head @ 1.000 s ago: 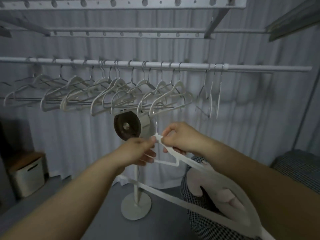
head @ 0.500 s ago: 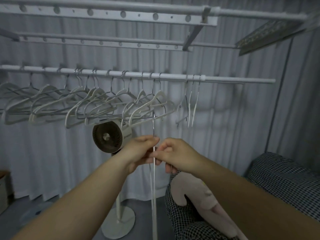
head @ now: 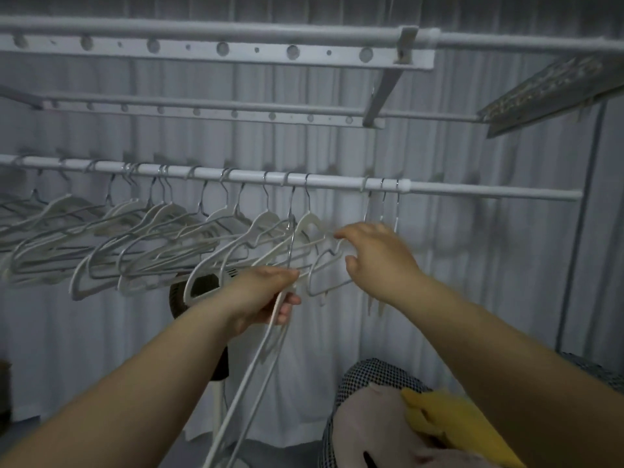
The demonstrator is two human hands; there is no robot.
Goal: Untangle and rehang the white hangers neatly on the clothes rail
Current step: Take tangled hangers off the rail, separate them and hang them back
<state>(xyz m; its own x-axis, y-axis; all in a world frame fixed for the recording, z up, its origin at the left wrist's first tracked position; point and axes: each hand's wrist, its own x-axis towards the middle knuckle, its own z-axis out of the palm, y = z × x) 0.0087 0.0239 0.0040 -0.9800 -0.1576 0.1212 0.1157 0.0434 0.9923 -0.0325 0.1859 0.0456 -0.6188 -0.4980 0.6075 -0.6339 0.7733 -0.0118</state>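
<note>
A white clothes rail [head: 472,191] runs across the middle of the view. Several white hangers [head: 152,238] hang crowded and overlapping along its left part, and three more [head: 383,206] hang edge-on further right. My left hand [head: 266,295] grips a loose white hanger [head: 251,366] at its neck. The metal hook rises toward the rail and the body trails down. My right hand [head: 378,255], blurred, reaches with spread fingers to the rightmost hanger of the bunch [head: 314,224] and touches its shoulder.
A fan head [head: 177,298] on a white pole [head: 217,403] stands behind my left wrist. Above the rail are perforated drying-rack bars [head: 236,50]. A checked cushion [head: 368,376], a pale plush toy [head: 364,430] and something yellow [head: 435,420] lie at the lower right. A curtain hangs behind.
Both hands rose toward the rail as the view tilted up. My right hand let go of the loose hanger and moved to the hung ones; my left hand kept hold.
</note>
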